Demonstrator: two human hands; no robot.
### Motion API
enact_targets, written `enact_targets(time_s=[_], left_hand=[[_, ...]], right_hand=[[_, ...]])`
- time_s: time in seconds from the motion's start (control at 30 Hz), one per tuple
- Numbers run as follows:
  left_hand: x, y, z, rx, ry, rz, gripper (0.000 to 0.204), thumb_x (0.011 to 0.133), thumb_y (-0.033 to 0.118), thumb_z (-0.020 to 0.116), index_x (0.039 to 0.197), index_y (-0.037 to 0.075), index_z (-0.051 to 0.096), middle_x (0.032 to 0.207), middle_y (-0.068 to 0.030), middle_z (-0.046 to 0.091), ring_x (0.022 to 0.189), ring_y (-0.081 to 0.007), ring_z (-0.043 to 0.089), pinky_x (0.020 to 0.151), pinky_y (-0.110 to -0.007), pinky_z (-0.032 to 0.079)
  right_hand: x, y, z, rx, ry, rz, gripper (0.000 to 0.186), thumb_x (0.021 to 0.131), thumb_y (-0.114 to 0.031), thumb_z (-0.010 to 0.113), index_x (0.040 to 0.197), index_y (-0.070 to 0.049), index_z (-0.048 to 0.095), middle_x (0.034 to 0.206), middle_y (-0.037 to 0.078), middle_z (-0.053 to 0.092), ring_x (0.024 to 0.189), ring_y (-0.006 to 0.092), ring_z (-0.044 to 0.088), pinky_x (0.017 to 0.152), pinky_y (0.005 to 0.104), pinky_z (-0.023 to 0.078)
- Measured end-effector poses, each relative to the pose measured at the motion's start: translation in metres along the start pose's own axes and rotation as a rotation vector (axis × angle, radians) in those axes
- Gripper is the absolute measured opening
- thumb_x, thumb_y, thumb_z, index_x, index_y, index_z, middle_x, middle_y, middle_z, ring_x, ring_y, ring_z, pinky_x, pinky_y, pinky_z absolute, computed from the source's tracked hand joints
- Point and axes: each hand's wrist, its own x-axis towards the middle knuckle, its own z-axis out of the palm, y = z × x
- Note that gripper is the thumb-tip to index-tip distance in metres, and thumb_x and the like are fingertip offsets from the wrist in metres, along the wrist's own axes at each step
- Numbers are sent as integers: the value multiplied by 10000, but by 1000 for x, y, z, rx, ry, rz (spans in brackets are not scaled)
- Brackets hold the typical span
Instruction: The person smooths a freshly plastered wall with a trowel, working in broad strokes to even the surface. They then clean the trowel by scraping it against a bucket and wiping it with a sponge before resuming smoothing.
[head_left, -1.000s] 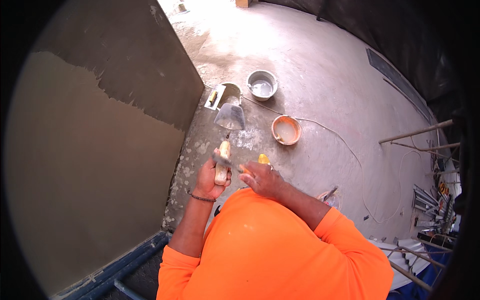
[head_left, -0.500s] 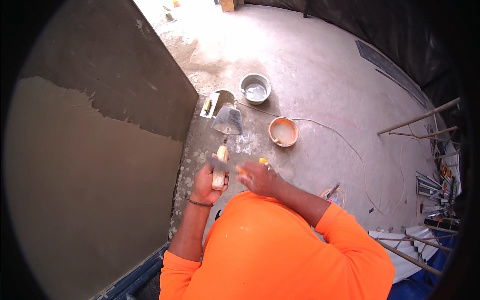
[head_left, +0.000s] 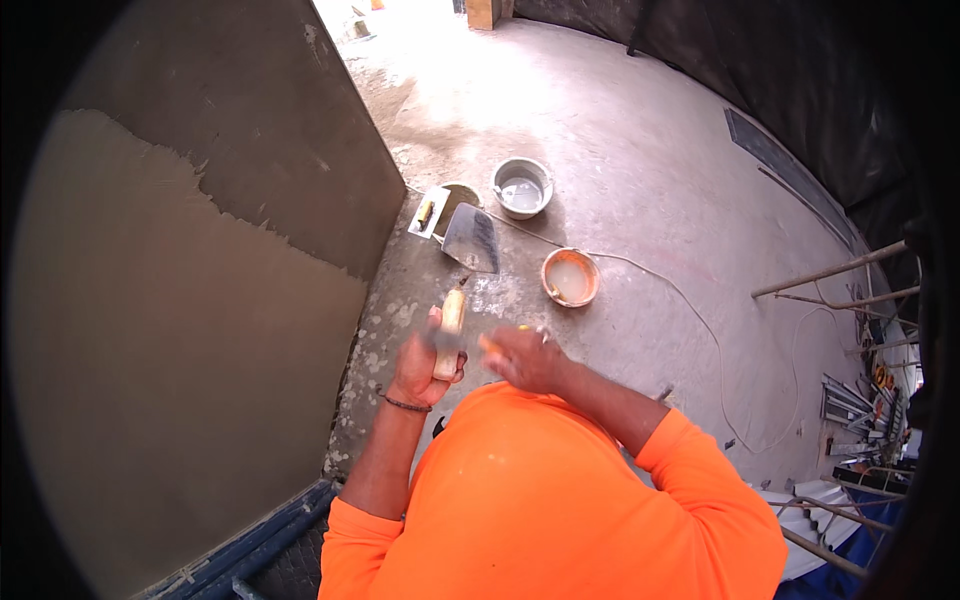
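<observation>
My left hand is wrapped around the pale wooden handle of a trowel. The trowel's broad, grey-stained blade points away from me, tilted over the floor. My right hand, blurred, is closed on a hand tool with an orange and yellow handle. A smeared grey strip, seemingly this tool's blade, crosses the wooden handle just above my left fingers. What kind of tool it is cannot be made out.
Left stands a wall, partly coated in lighter plaster. Ahead are a grey bucket, an orange-rimmed bucket and a plastering float beside a partly hidden container. A cable crosses the floor; metal poles reach in from the right.
The trowel has turned a little in my left hand, its blade now slanting differently. The smeared grey strip lies slightly lower across my view. My whole view has shifted a little.
</observation>
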Motion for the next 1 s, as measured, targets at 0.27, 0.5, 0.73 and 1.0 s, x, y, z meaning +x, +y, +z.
enact_targets(time_s=[0.27, 0.5, 0.73, 1.0], left_hand=[[-11, -4, 4, 36, 55, 70, 422, 1063, 556, 478, 1111, 151, 588, 791, -29, 630, 559, -131, 555, 457, -275, 431], [-21, -15, -1, 61, 27, 184, 373, 1052, 522, 536, 1129, 161, 589, 780, -33, 664, 564, -130, 614, 454, -268, 452], [-25, -30, -10, -133, -140, 16, 409, 1035, 522, 580, 1222, 158, 596, 840, -13, 694, 563, -138, 627, 461, -312, 532], [9, -53, 28, -89, -116, 3, 559, 1069, 577, 458, 1339, 97, 549, 763, -61, 635, 567, -172, 613, 436, -329, 515]], right_hand=[[1, -14, -7, -13, -246, 92, 319, 1000, -365, 674, 1045, -58, 598, 899, 182, 670, 837, 404, 694, 683, 491, 536], [-10, -15, -1, -49, -295, 39, 379, 994, -420, 664, 1103, -59, 636, 914, 152, 644, 822, 404, 671, 702, 480, 541], [-53, -25, 19, 142, -148, 151, 401, 1020, -444, 611, 1134, -64, 671, 1128, 195, 678, 1066, 413, 660, 948, 483, 522], [-101, -66, 0, -85, -23, 243, 410, 1000, -467, 645, 1153, -88, 619, 1016, 178, 692, 959, 415, 692, 835, 512, 543]])
